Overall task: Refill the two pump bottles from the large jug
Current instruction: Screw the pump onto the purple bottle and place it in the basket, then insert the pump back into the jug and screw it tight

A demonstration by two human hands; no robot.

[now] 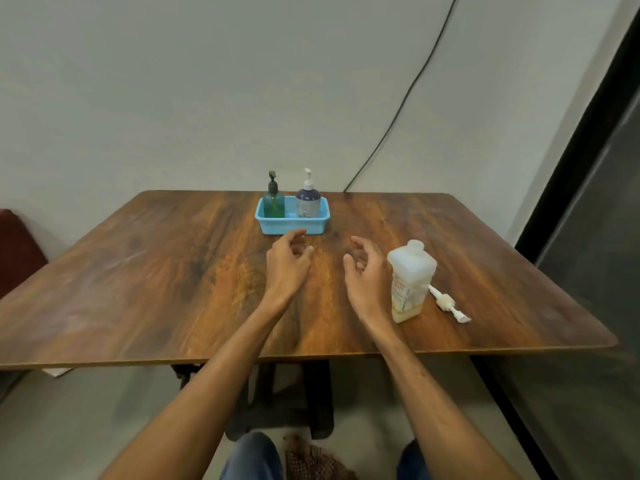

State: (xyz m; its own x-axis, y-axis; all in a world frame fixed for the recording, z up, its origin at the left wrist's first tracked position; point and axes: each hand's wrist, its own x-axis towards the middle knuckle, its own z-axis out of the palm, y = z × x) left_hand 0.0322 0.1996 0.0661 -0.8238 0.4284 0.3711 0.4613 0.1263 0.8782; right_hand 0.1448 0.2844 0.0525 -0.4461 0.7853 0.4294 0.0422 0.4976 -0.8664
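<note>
A green pump bottle and a dark blue pump bottle with a white pump stand upright in a light blue basket at the table's far middle. The large translucent white jug stands capped on the right, with a little yellowish liquid at its bottom. A loose white pump head lies on the table just right of the jug. My left hand hovers just in front of the basket, fingers relaxed and empty. My right hand hangs beside the jug's left side, fingers loosely curled, holding nothing.
The wooden table stands against a pale wall. A black cable runs down the wall to the table's far edge. A red seat shows at the left, a dark glass panel at the right.
</note>
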